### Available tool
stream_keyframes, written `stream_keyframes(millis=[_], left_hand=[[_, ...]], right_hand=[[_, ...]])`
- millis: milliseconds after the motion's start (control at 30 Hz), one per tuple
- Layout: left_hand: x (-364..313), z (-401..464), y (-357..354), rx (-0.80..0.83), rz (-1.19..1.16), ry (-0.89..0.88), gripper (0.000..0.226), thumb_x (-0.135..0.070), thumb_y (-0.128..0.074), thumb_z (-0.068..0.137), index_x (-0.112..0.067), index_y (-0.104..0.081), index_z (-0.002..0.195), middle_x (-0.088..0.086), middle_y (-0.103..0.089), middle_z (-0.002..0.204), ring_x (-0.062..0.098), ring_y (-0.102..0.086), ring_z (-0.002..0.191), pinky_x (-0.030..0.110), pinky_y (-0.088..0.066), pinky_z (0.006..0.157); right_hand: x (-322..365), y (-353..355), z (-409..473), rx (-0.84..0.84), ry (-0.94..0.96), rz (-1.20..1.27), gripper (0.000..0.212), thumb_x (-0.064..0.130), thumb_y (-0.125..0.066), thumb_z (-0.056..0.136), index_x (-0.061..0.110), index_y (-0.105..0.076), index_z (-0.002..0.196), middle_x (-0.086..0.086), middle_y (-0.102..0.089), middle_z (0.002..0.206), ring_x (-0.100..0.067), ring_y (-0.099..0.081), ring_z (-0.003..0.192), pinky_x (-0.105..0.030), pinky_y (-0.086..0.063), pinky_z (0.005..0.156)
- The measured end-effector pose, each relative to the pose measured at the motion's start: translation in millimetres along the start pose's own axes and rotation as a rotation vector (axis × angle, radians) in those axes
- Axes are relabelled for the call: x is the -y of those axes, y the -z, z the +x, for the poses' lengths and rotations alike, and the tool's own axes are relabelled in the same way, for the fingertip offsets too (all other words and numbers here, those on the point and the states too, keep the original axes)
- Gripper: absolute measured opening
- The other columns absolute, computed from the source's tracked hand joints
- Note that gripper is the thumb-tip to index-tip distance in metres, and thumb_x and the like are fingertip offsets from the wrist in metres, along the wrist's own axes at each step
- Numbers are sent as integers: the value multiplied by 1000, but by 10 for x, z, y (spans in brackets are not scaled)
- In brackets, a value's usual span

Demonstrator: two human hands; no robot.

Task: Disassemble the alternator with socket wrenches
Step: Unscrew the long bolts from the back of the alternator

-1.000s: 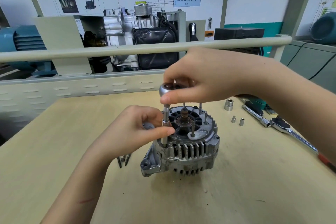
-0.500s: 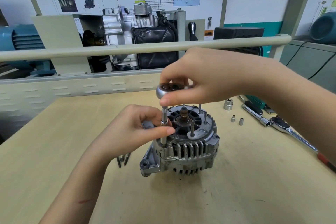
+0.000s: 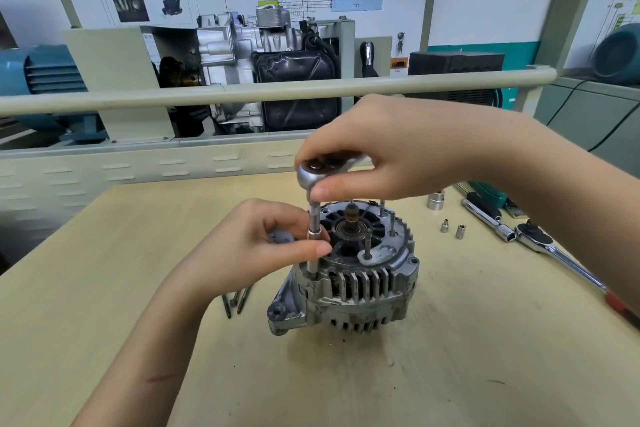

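A grey finned alternator point(image 3: 356, 284) stands on the wooden table point(image 3: 450, 357), its open end facing up with the rotor shaft and several thin studs sticking out. A small socket wrench point(image 3: 313, 174) with a long vertical extension and socket point(image 3: 314, 236) stands on a bolt at the alternator's left rim. My right hand point(image 3: 388, 146) grips the wrench's ratchet head from above. My left hand point(image 3: 256, 246) pinches the extension between thumb and fingers, hiding part of the housing's left side.
Removed long bolts point(image 3: 237, 300) lie left of the alternator. At the right lie a large socket point(image 3: 435, 200), two small sockets point(image 3: 453, 229), a bigger ratchet point(image 3: 547, 246) with a red-tipped handle and a green tool case point(image 3: 491, 194). A rail and an engine display stand behind the table.
The ratchet head has shifted slightly left with my right hand. My left hand keeps its pinch on the extension. The alternator has not moved.
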State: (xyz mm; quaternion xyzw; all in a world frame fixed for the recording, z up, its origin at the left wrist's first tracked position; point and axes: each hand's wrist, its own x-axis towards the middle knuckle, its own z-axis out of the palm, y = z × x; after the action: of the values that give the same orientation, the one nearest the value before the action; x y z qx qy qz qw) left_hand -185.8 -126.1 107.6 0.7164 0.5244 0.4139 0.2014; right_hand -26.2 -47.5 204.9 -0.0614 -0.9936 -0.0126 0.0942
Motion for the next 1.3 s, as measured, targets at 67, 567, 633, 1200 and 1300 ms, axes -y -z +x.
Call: stream_keyframes(millis=[67, 567, 633, 1200, 1300], left_hand=[[22, 8, -23, -62, 33, 6, 3, -35, -72, 66, -35, -70, 65, -2, -71, 72, 13, -66, 72, 24, -49, 67], [32, -1, -5, -39, 66, -15, 37, -48, -67, 65, -12, -66, 64, 3, -69, 78, 16, -63, 74, 30, -48, 70], [43, 9, -19, -78, 124, -37, 50, -56, -62, 63, -6, -57, 62, 16, -62, 71, 30, -58, 73, 39, -42, 69], [21, 1, 2, -107, 64, -22, 61, -55, -65, 59, 5, -58, 63, 30, -59, 77, 42, -56, 76, 48, -42, 72], [15, 19, -23, -132, 82, -21, 61, -56, -66, 57, 3, -52, 60, 28, -58, 72, 42, -56, 75, 49, -43, 70]], right_hand=[[10, -12, 7, -30, -33, -58, 45, 57, -37, 79, 19, -60, 88, 13, -49, 61, 0, -46, 60, -16, -34, 58], [42, -11, 13, -19, -23, -39, 37, 53, -41, 82, 20, -56, 84, 13, -46, 59, 0, -45, 58, -15, -34, 57], [44, -30, 21, -43, -61, -102, 51, 62, -32, 74, 17, -56, 81, 10, -45, 57, -5, -44, 54, -20, -32, 55], [115, -15, 30, -19, -54, -107, 51, 60, -32, 74, 17, -58, 84, 9, -47, 58, -7, -44, 55, -22, -32, 55], [118, -25, 21, -28, -66, -182, 56, 63, -27, 72, 17, -57, 82, 7, -48, 58, -9, -44, 54, -23, -31, 50]])
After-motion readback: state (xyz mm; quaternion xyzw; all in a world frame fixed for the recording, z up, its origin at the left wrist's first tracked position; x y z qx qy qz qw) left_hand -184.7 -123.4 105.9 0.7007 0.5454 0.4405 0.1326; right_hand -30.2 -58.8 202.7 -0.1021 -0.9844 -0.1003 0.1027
